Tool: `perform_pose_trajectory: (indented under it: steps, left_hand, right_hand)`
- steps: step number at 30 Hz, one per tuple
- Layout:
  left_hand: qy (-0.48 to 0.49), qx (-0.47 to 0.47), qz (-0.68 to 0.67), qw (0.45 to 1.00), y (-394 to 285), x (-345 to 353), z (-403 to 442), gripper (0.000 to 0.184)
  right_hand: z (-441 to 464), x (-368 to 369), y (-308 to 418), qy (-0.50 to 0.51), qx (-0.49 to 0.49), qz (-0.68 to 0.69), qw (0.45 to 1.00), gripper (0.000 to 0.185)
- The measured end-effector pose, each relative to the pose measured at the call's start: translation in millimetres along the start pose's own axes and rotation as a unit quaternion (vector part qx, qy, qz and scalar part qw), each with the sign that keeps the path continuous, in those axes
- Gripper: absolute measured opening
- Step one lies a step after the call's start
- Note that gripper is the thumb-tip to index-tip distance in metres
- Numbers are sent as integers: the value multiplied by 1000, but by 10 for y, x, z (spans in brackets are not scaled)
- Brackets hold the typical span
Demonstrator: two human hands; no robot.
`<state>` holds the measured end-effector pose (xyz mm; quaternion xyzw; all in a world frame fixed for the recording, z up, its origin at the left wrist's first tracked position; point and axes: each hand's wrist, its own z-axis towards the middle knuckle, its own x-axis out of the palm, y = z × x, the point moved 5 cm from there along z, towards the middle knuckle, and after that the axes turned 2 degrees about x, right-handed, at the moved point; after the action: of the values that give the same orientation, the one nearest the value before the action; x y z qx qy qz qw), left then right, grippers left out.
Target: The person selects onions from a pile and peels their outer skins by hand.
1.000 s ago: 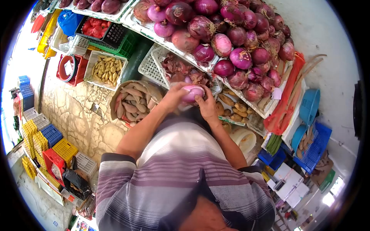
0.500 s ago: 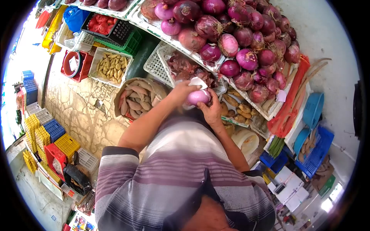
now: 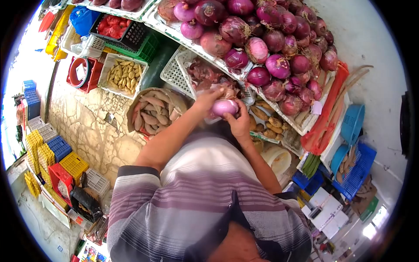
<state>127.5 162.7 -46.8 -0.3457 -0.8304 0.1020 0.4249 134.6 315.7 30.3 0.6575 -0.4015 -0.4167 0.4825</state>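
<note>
A pale purple peeled-looking red onion (image 3: 224, 107) is in front of my belly. My right hand (image 3: 239, 122) is closed round its right and lower side. Just beyond its upper left stretches my left hand (image 3: 208, 103), fingers drawn together over the edge of a white crate (image 3: 185, 65). What those fingers pinch, if anything, is hidden. Loose dark onion skins (image 3: 207, 76) lie in that crate. Some clear plastic (image 3: 210, 118) shows under the onion.
Red onions (image 3: 273, 41) are heaped on the stand ahead. Around me are a sack of sweet potatoes (image 3: 152, 114), potatoes (image 3: 275, 124), a crate of small yellowish roots (image 3: 126, 76), red netting (image 3: 325, 118) and a white bucket (image 3: 277, 160).
The white piece that was in my left fingers no longer shows. My left fingers have moved slightly up off the onion, toward the skins. The onion stays in my right hand.
</note>
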Motion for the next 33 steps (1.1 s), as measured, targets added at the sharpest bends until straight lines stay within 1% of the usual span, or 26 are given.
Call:
perform_pose_trajectory:
  steps: [3,4,7,10,13,16,19,22,25,26,29,32,33]
  left_hand:
    - [69,-34,162,984,-120,251,-151,47]
    - [95,-13,166,982,-41,234,-112,54]
    - [122,-33,176,976,-85,137,-149,52]
    - [104,-68,89,988,-147,150,-262,51]
    - [115,-69,4,991,-50,106,-203,53]
    - [92,-106,-47,989,1,131,-288,63]
    - [136,-122,-105,978,6,129,-269,67]
    - [167,-186,-16,968,-58,105,-326,67]
    - [120,-149,30,981,-45,110,-378,65]
    - [136,-113,32,984,-81,138,-406,62]
    - [150,-107,-3,983,-147,221,-495,59]
    - [177,-96,-49,978,-82,159,-423,58]
    - [181,-87,-41,979,-116,180,-437,59]
  right_hand:
    - [41,-87,-299,-48,33,-18,998,62]
    - [47,-97,-324,-54,28,-32,998,64]
    - [49,-108,-172,-41,25,-44,998,61]
    - [71,-78,-71,-3,12,78,997,64]
    - [96,-75,-134,-25,5,24,999,60]
    - [93,-65,-10,-15,50,60,997,61]
    - [115,-89,-23,-11,41,64,997,57]
    - [111,-76,-183,-14,108,150,983,50]
    - [131,-91,-39,1,71,99,993,45]
    - [131,-89,-181,-1,83,125,989,45]
    - [132,-74,-17,12,71,110,991,47]
    - [161,-55,70,12,60,79,995,49]
    - [174,-49,53,6,60,85,995,49]
